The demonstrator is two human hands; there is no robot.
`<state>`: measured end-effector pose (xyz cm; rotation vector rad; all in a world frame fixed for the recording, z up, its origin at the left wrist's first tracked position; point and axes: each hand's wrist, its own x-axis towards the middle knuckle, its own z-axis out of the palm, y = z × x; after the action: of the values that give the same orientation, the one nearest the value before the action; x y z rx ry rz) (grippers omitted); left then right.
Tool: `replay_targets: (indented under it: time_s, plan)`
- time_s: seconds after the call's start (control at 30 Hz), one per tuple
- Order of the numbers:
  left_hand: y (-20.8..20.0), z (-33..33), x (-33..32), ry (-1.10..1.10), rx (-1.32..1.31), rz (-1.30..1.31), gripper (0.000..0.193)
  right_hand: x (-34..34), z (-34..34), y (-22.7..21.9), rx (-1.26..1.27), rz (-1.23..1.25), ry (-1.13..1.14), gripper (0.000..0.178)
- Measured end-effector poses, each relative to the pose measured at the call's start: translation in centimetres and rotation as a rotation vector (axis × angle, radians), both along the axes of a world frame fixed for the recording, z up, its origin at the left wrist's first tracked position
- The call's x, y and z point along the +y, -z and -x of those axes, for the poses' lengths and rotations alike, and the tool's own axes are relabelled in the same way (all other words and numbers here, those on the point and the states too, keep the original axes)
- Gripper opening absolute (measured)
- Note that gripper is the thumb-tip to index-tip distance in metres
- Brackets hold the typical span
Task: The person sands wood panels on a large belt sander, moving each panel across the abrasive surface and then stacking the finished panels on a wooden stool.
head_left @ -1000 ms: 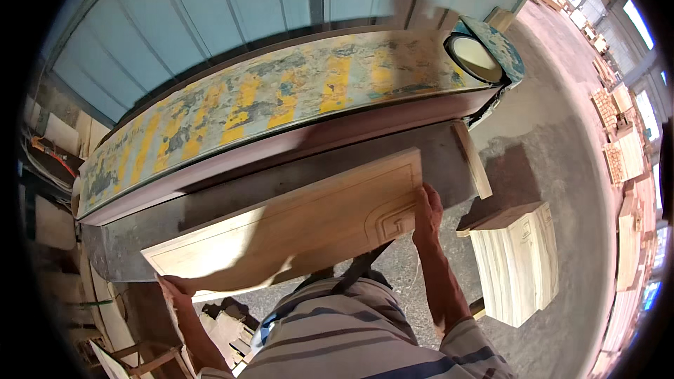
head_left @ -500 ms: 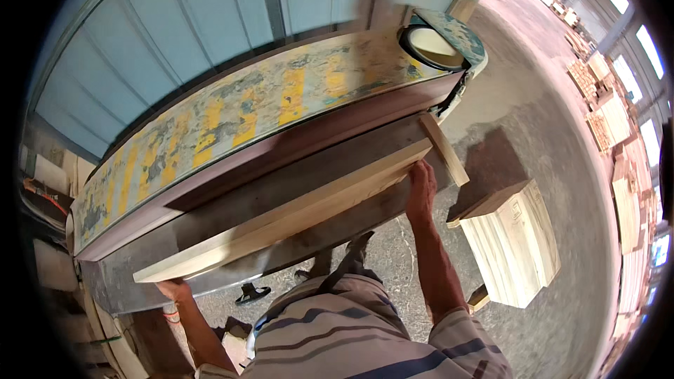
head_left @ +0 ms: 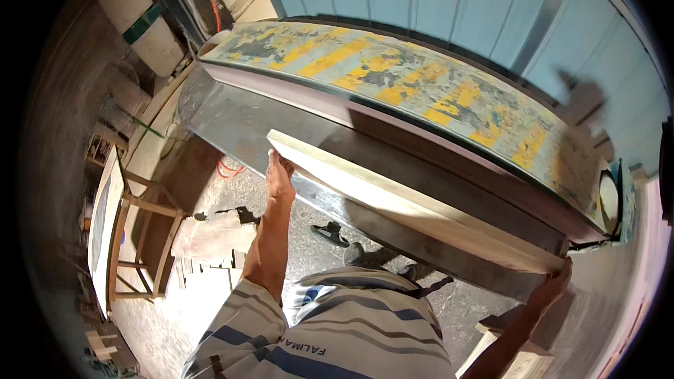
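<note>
A long pale wooden panel (head_left: pixel 393 203) lies on the grey metal table (head_left: pixel 232 116) of a big machine with a worn yellow-and-blue top (head_left: pixel 421 91). My left hand (head_left: pixel 279 179) grips the panel's left end. My right hand (head_left: pixel 554 286) holds its right end at the lower right, partly cut off by the table's corner. The panel stands tilted on its long edge against the machine's dark band.
A wooden stool frame (head_left: pixel 140 238) and a leaning board (head_left: pixel 104 224) stand at the left. A white tank (head_left: pixel 140 21) sits at the upper left. Black sandals (head_left: pixel 330 233) lie on the concrete floor. Stacked pale wood (head_left: pixel 512 361) shows at the lower right. A blue corrugated wall (head_left: pixel 456 7) runs behind.
My view has swung to the left, so the machine now runs the other way across the picture. The panel has tipped from flat onto its edge. Both hands stayed on its ends.
</note>
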<state>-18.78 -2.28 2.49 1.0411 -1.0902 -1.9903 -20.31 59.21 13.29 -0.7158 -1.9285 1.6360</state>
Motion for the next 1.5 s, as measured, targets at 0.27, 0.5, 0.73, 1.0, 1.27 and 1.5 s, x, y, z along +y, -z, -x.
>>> replay_targets:
  time_s: [0.27, 0.5, 0.73, 1.0, 1.27, 1.5]
  plan:
    - [-8.5, -1.6, 3.7, 0.19, 0.112, 0.34, 0.07, 1.3, -0.3, 0.4, -0.023, -0.242, -0.107, 0.043]
    - [-11.4, -0.6, 5.7, 0.219, 0.055, 0.52, 0.046, 1.6, -0.7, 0.8, 0.005, -0.282, -0.159, 0.035]
    - [-10.0, 0.0, 3.5, 0.12, -0.083, 0.719, 0.02, 1.2, -1.3, 1.3, -0.028, -0.434, -0.087, 0.034]
    - [-10.7, 0.3, 2.2, 0.257, -0.45, 1.026, 0.031, -0.2, 0.1, 0.1, 0.15, 0.281, 0.049, 0.038]
    - [-6.0, 0.0, -1.4, 0.21, 0.203, 0.271, 0.048, 1.3, -0.1, 1.1, 0.313, 0.481, 0.016, 0.044]
    - [-2.8, -2.6, -1.6, 0.534, 0.192, 0.352, 0.059, -0.6, -1.9, 2.8, 0.064, -0.246, -0.219, 0.043]
